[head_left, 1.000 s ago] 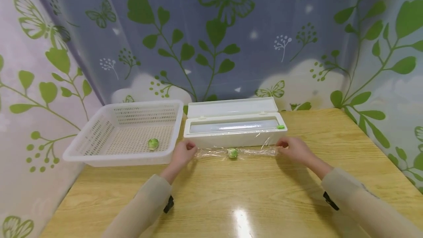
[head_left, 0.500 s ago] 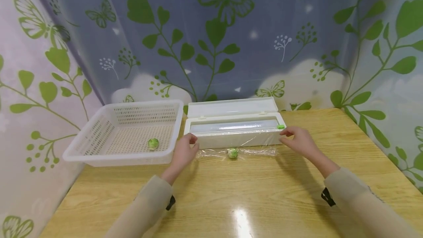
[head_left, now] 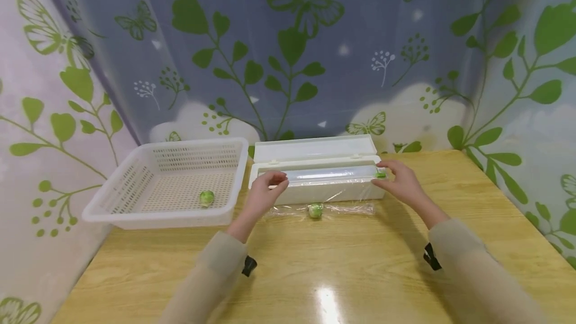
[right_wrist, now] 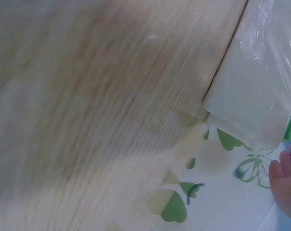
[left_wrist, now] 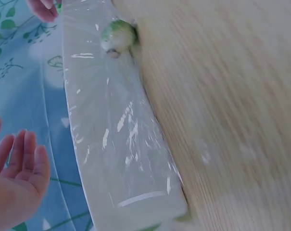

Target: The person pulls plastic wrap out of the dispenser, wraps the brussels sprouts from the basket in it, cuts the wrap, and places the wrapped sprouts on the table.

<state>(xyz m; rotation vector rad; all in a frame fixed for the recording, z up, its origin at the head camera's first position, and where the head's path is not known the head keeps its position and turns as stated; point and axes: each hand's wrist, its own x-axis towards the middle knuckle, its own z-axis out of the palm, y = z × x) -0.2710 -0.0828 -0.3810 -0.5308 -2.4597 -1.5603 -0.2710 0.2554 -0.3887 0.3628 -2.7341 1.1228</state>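
Note:
A white cling film dispenser box [head_left: 333, 193] stands with its lid [head_left: 315, 149] raised, a film roll [head_left: 324, 174] inside. Clear film [head_left: 346, 208] hangs down its front onto the table, bunched around a Brussels sprout [head_left: 315, 210]. My left hand [head_left: 260, 198] hovers over the box's left front, fingers bent loosely with nothing between them; in the left wrist view the left hand [left_wrist: 20, 185] shows its fingers apart from the box. My right hand [head_left: 400, 186] is at the box's right end, thumb and fingers spread on either side of the green slide cutter [head_left: 381, 174].
A white perforated basket [head_left: 164, 221] stands left of the box, with another Brussels sprout [head_left: 206, 198] in it. Both rest on a wood-grain table [head_left: 288, 264]. A leaf-and-butterfly patterned curtain [head_left: 252, 54] hangs behind.
Both hands have let go of the film ends and risen to the box, the left moving right and up over its front, the right up to the cutter. Film and sprout stay put.

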